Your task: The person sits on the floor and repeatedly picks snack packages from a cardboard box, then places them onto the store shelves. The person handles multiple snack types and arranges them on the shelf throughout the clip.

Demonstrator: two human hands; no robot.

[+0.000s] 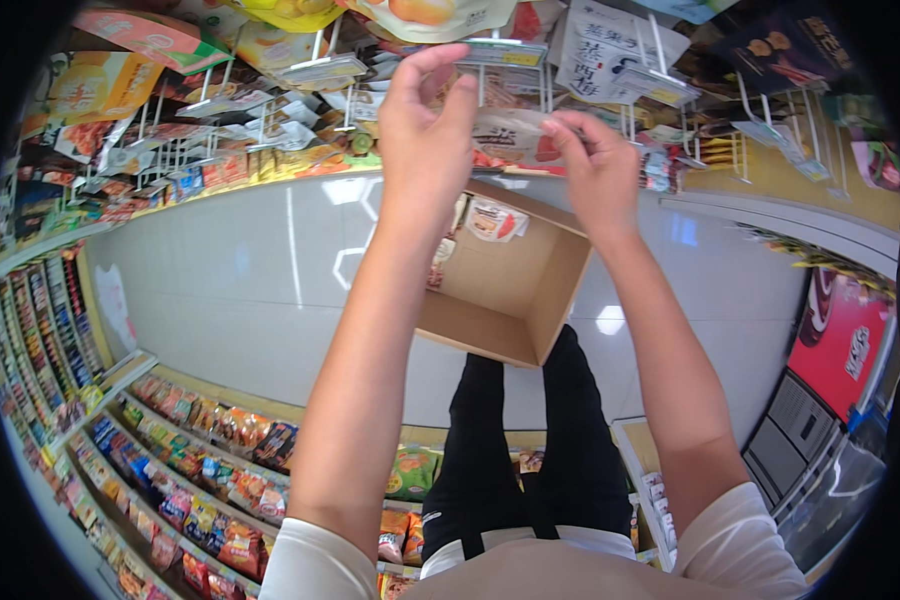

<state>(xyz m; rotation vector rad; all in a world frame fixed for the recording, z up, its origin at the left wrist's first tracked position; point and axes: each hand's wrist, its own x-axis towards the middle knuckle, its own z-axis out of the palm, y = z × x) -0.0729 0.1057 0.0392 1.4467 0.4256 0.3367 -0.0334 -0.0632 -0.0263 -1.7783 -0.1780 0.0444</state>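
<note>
My right hand (600,165) pinches the upper right corner of a white snack packet (514,142) with red print. The packet is level with the lower hooks of a shelf display. To its left, my left hand (427,120) is raised with thumb and forefinger apart and nothing seen between them. Its forefinger tip comes close to a price-tag holder (506,54) on a hook; whether they touch is unclear. Below the hands is an open cardboard box (495,326), with a white packet (495,220) and a few others along its left side.
Metal hooks with hanging snack bags (619,52) run across the top. Behind my legs stand shelves of packaged snacks (217,480), and more shelves (41,337) rise at left. A red-panelled cabinet (836,345) stands at right. The floor (232,285) is glossy tile.
</note>
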